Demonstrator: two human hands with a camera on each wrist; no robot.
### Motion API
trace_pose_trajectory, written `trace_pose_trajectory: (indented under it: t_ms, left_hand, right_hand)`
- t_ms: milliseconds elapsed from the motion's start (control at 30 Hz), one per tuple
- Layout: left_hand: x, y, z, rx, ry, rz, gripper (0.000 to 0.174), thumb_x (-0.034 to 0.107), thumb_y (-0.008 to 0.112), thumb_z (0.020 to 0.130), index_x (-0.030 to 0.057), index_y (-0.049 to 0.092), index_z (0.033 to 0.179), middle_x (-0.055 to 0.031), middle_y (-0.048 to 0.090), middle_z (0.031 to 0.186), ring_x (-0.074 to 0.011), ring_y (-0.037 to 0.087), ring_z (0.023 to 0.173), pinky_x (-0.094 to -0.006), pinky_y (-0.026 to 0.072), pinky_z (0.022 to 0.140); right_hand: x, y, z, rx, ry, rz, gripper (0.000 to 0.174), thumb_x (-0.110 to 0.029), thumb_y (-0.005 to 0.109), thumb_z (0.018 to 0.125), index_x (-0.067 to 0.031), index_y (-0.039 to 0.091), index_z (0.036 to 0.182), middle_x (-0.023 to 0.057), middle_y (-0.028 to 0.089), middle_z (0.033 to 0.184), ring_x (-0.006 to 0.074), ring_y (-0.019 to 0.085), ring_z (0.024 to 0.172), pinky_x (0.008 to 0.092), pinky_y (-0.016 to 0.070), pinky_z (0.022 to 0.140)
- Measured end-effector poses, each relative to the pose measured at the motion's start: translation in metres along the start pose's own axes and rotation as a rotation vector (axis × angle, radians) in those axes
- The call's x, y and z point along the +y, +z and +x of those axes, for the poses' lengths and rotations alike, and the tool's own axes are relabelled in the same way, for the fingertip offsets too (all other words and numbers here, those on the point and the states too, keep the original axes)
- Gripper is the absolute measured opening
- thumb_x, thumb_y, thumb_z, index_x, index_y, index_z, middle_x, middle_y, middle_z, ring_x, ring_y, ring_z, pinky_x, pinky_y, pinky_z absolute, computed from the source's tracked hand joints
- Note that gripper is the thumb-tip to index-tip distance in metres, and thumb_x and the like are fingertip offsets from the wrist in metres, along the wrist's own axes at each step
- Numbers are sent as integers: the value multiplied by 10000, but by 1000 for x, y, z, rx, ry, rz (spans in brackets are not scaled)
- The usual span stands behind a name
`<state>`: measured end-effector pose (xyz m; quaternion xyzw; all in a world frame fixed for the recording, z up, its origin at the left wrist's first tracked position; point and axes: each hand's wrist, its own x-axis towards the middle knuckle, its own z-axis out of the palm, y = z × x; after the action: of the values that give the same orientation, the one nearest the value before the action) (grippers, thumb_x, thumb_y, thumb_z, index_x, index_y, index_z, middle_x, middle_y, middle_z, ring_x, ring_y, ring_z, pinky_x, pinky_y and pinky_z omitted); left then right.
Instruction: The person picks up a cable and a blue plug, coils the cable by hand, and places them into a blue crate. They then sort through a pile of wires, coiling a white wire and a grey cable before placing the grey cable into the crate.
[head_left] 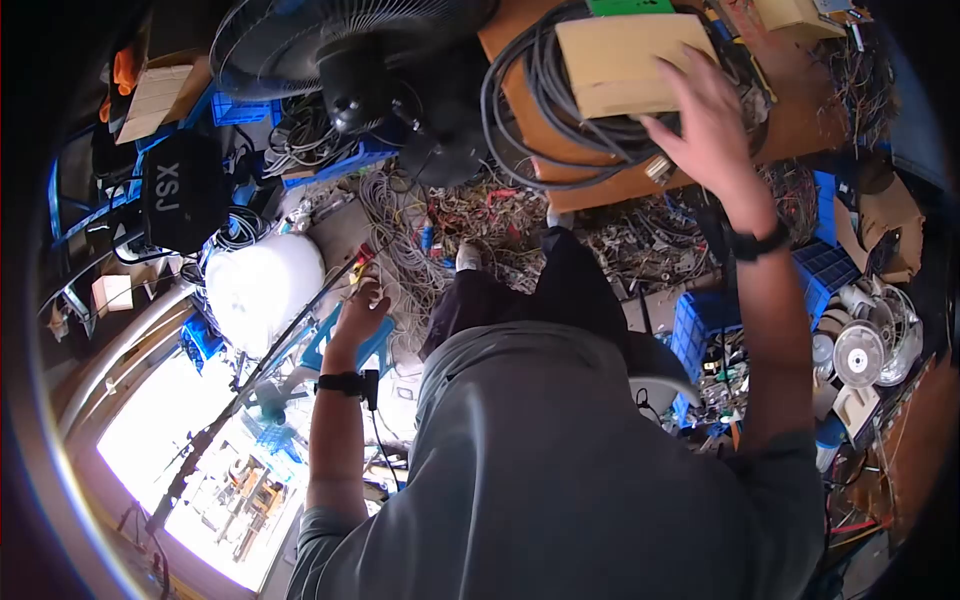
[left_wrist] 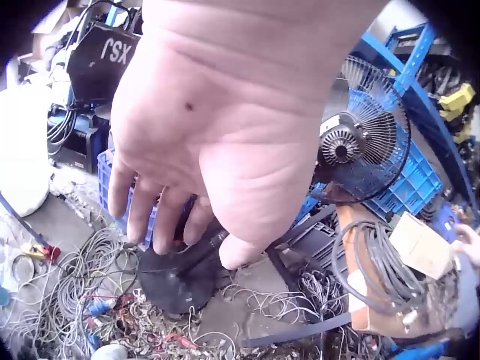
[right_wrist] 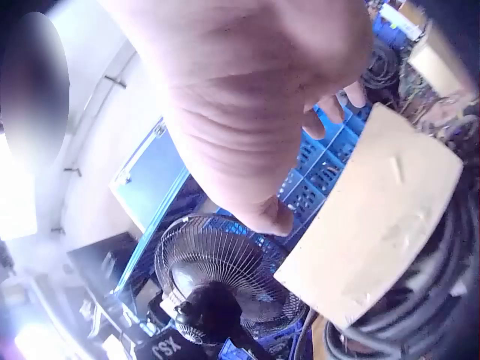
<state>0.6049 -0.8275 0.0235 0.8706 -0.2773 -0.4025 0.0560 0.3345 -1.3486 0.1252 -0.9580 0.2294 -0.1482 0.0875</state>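
A tan cardboard piece [head_left: 620, 70] lies on a coil of thick black cable [head_left: 538, 75] on the brown wooden tabletop [head_left: 585, 192]. My right hand [head_left: 708, 135] is over the cardboard's right edge, fingers spread and fairly straight. In the right wrist view the cardboard [right_wrist: 379, 217] sits just below that hand, with the black cable [right_wrist: 442, 300] under it. Away from the table, my left hand [head_left: 362, 312] hangs low on the left with loosely bent fingers. Nothing shows in its palm [left_wrist: 225, 142] in the left wrist view.
A black fan [head_left: 355, 75] stands left of the table. Cut wires and scrap [head_left: 500, 220] cover the floor around the feet. Blue crates [head_left: 695, 330] with small parts stand at the right. A big white rounded bag [head_left: 262, 290] and a black XSJ box [head_left: 183, 195] are at the left.
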Motion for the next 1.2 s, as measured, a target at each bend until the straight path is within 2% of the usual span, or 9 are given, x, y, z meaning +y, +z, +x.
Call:
trace_pose_trajectory:
  t_ms: [167, 367, 433, 600, 833, 867, 900, 1000, 1200]
  left_hand:
    - [-85, 31, 6, -140, 93, -113, 362, 275, 627, 844, 79, 579, 1144, -145, 693, 963, -321, 669, 919, -398, 527, 796]
    - [-204, 71, 20, -295, 279, -37, 330, 264, 613, 848, 66, 594, 1111, -165, 694, 948, -326, 670, 914, -394, 530, 805]
    - [-241, 72, 15, -288, 59, 11, 333, 279, 606, 851, 61, 592, 1103, -183, 685, 975, -348, 656, 941, -410, 523, 820]
    - [-342, 96, -24, -297, 17, 99, 303, 241, 605, 841, 50, 621, 1075, -184, 671, 984, -329, 659, 919, -391, 520, 797]
    - [-382, 140, -95, -386, -286, 147, 372, 364, 579, 833, 69, 651, 1048, -193, 648, 1075, -382, 604, 1024, -427, 487, 889]
    - [-436, 167, -98, -495, 40, 326, 353, 348, 560, 850, 64, 654, 1037, -202, 644, 1077, -383, 600, 1021, -428, 485, 880]
    - [-438, 180, -114, -460, -315, 75, 297, 288, 553, 869, 51, 655, 1014, -211, 641, 1076, -376, 601, 1018, -435, 482, 872]
    - [-432, 199, -125, -578, -142, 193, 235, 211, 570, 858, 37, 654, 990, -199, 650, 1049, -359, 612, 995, -429, 492, 843]
    - [-441, 236, -110, -250, 334, 265, 130, 146, 601, 855, 42, 678, 856, -160, 661, 1035, -296, 641, 939, -376, 526, 783]
  right_hand:
    - [-55, 2, -160, -2, 370, 53, 519, -135, 703, 781, -48, 503, 1253, 223, 464, 1293, 401, 467, 1195, 445, 394, 997]
    - [-206, 20, -307, -137, 736, 142, 436, -90, 675, 780, -39, 528, 1187, 219, 495, 1232, 393, 487, 1148, 425, 405, 968]
    - [-243, 40, -327, -115, 729, 219, 426, -95, 676, 781, -40, 533, 1178, 212, 503, 1221, 388, 490, 1149, 418, 406, 971]
    - [-304, 88, -335, -216, 770, 352, 394, -98, 672, 790, -49, 539, 1158, 196, 536, 1192, 377, 520, 1117, 404, 429, 945]
    - [-360, 192, -381, -494, 813, 579, 380, -170, 694, 784, -21, 560, 1107, 185, 567, 1161, 365, 545, 1081, 415, 448, 928]
    - [-362, 210, -389, -533, 847, 598, 376, -192, 688, 794, -22, 564, 1105, 187, 571, 1160, 360, 546, 1086, 414, 448, 926]
    - [-365, 227, -398, -573, 884, 617, 373, -214, 681, 804, -22, 568, 1102, 189, 576, 1159, 355, 547, 1090, 414, 449, 924]
    - [-362, 290, -424, -629, 967, 613, 381, -271, 681, 807, -34, 586, 1091, 180, 612, 1111, 338, 581, 1049, 417, 468, 884]
    - [-364, 436, -466, -598, 1107, 742, 252, -250, 651, 823, -27, 631, 939, 119, 678, 843, 323, 652, 810, 400, 500, 713]
